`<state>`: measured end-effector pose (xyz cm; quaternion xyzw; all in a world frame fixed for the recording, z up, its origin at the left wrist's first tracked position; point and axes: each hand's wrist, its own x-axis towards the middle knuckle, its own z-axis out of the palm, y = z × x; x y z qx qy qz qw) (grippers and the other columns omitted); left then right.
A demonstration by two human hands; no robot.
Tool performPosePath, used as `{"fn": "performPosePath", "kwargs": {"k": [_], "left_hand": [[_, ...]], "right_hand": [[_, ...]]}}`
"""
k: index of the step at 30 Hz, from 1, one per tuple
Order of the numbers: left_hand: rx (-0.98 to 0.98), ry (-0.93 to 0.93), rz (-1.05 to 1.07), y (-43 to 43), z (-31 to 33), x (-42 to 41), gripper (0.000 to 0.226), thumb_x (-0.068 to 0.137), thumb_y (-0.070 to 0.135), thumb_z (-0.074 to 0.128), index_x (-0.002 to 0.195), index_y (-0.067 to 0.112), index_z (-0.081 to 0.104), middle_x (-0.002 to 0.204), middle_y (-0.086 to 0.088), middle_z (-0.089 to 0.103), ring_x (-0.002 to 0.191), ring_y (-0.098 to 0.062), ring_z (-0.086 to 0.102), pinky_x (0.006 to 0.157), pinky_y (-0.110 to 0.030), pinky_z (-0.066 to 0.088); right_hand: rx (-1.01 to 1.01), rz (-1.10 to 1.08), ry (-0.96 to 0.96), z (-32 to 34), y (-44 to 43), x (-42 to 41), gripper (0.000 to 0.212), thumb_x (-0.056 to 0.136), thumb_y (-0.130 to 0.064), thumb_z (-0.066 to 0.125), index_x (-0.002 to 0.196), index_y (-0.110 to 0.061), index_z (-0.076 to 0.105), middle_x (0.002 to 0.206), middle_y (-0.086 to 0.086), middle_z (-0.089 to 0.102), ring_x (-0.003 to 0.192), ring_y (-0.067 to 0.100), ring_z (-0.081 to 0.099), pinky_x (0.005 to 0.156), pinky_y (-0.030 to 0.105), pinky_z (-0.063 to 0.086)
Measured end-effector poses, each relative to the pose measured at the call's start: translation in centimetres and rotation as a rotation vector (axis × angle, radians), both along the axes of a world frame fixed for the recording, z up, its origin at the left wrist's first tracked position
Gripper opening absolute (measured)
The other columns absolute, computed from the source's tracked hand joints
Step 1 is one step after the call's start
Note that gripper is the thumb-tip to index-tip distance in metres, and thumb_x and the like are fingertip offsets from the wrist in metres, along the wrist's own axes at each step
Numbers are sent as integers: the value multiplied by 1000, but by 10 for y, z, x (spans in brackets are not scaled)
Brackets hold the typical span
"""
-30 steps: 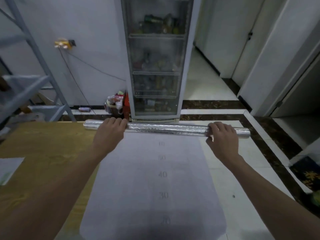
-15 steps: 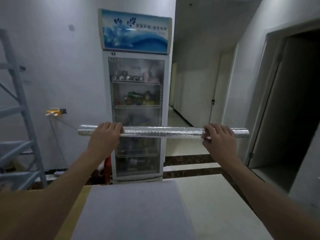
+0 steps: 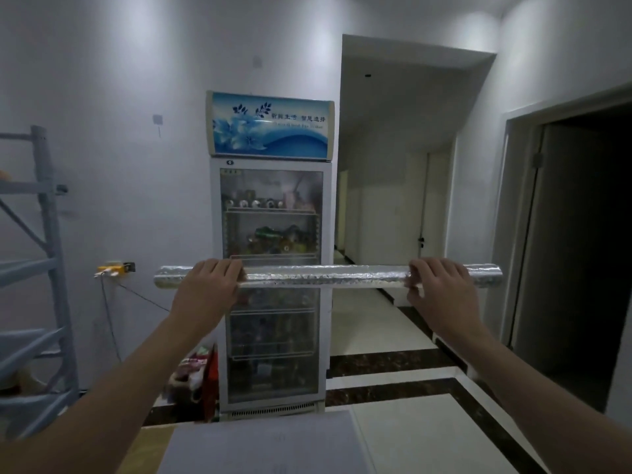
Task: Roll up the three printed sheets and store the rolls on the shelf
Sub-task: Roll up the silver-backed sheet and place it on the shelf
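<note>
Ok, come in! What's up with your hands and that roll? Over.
Left hand, right hand both grip shiny silver foil roll, level, midair. Grey metal shelf at left, path open. Pale grey sheet flat below.

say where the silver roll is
Head view, centre: the silver roll is held level by the left hand and right hand, in front of the glass-door fridge.

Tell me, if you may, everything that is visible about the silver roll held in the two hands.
The silver roll is a long, thin cylinder with a shiny, crinkled surface that looks like foil. It is held level in the air, in front of the glass-door fridge. The left hand grips it near one end and the right hand near the other, fingers curled over its top. Both ends stick out past the hands. Nothing else touches it.
</note>
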<state>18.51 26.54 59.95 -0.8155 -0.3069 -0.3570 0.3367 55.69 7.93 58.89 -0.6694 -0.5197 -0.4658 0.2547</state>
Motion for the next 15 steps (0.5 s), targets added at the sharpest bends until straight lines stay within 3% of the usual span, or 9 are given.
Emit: {"fn": "performPosePath", "kwargs": {"k": [8, 15], "left_hand": [[-37, -25, -107, 18, -10, -3, 39, 66, 11, 88, 98, 4, 66, 90, -16, 71, 78, -35, 69, 76, -48, 58], [-90, -18, -285, 38, -30, 20, 36, 67, 9, 87, 98, 3, 68, 91, -15, 72, 79, -34, 69, 77, -47, 58]], "right_hand": [[-34, -43, 3, -12, -5, -11, 34, 81, -22, 77, 111, -15, 65, 107, 2, 68, 97, 23, 62, 92, 40, 46], [-124, -155, 33, -28, -36, -24, 46, 73, -24, 84, 114, -11, 66, 110, 9, 70, 100, 30, 66, 95, 48, 48]]}}
